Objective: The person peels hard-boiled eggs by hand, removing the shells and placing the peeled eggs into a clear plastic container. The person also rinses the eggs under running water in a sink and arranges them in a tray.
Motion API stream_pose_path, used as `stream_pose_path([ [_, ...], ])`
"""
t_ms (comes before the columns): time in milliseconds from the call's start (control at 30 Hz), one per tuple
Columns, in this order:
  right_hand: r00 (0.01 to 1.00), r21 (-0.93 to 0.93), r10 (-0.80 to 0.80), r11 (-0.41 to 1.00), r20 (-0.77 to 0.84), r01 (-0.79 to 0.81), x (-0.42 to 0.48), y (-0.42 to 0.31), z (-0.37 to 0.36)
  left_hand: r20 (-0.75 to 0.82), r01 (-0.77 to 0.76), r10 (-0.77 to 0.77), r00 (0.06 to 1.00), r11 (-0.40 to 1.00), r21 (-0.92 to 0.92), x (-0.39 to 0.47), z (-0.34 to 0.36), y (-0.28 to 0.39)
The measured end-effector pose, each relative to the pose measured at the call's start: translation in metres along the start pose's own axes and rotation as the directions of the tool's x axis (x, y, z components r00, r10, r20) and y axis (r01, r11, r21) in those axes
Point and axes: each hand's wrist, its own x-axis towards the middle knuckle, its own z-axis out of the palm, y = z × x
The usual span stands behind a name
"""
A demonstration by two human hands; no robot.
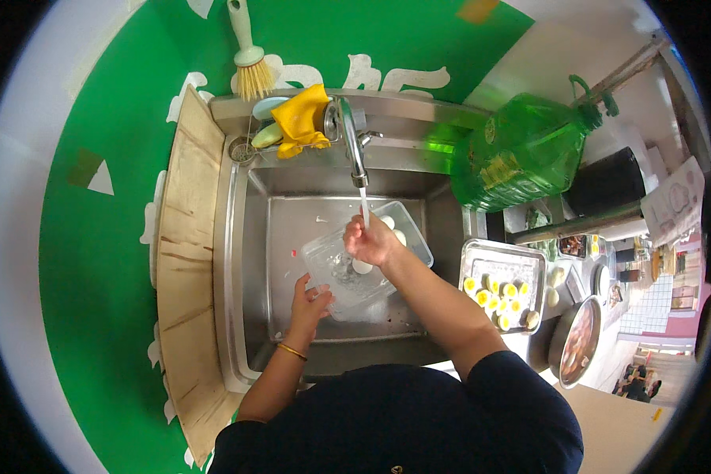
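Observation:
A clear plastic container [412, 228] stands in a stainless steel sink [281, 228], with water and several white peeled eggs [362, 266] in it. My right hand [370, 237] is above the container, under the stream running from the chrome faucet [355, 148]. Its fingers are partly curled, and whether anything lies in them is hidden. At the container's near left edge is my left hand [311, 305], thumb spread from the fingers and fingertips touching or very close to the plastic. A yellow bangle circles that wrist.
On the right, a metal tray [474, 252] bears several halved boiled eggs [495, 302]. Beyond it sits a round metal pan [592, 323] of food. A large green plastic bottle [521, 154] leans over the sink's back right corner. Left stands a wooden board [186, 266]; a yellow cloth [302, 118] hangs behind.

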Motion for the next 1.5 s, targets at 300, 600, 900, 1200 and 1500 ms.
stream_pose_path([
  [300, 0.911, -0.903, -0.413, 0.386, 0.013, 0.188, -0.029, 0.004, 0.037, 0.013, -0.015, 0.015, 1.0, 1.0, -0.028, -0.003, 0.002, 0.016],
  [600, 0.694, -0.966, -0.7, -0.259, 0.168, -0.027, -0.101, -0.084, -0.077, 0.105, -0.05, 0.038, 0.994, 0.992, 0.117, 0.029, -0.021, 0.047],
  [900, 0.701, -0.947, -0.711, 0.255, -0.048, 0.193, -0.105, -0.042, -0.132, 0.048, -0.725, 0.729, 0.683, 0.669, 0.164, 0.064, 0.054, 0.085],
  [1200, 0.572, -0.909, -0.809, 0.333, -0.138, 0.251, -0.117, -0.008, -0.133, 0.427, 0.337, 0.032, 0.904, 0.561, -0.756, 0.105, 0.145, 0.113],
  [1500, 0.631, -0.874, -0.774, 0.339, -0.049, 0.349, -0.114, 0.007, -0.127, 0.396, -0.86, 0.805, 0.442, 0.254, 0.443, 0.143, 0.136, 0.12],
])
